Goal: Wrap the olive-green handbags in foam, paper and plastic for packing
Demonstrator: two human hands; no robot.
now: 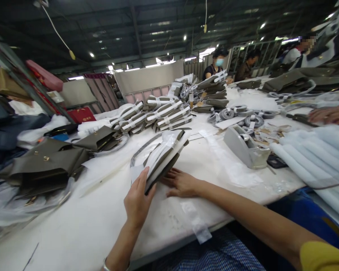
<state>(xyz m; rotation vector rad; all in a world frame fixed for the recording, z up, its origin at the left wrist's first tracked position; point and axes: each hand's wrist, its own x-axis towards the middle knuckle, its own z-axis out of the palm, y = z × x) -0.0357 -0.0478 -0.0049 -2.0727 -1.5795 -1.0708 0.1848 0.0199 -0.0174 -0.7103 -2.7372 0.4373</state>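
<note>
Held bundle: one flat, dark olive leather-like bag with white foam strips and clear wrap (164, 160), tilted above the near part of the white desk (101, 226), between both hands.
Left grip (138, 197): thumb and fingers pinch the bundle's near end.
Right grip (183, 183): fingers spread low beside the bundle's right side; whether the hidden fingertips touch it, I cannot tell.
Slip risk: pinched at one end, the bundle could swing or its layers fan apart if that hold loosens.
Snag risk: the thin grey strap loop (143, 143) stands out and might catch on neighbouring things.
Sticking risk: the clear, tape-like strip (196, 222) over the desk's front edge could cling to the bundle or a forearm.
Count, singles: one bundle in hand, one pale grey tape dispenser (240, 148).
Count, open olive bags: two at left, larger (49, 158) and smaller (94, 138).
Count, piled olive-and-white bundles (164, 113): many, overlapping too much to number.
Count, co-workers: three people beyond, plus a co-worker's hand (332, 113) at the right edge.
</note>
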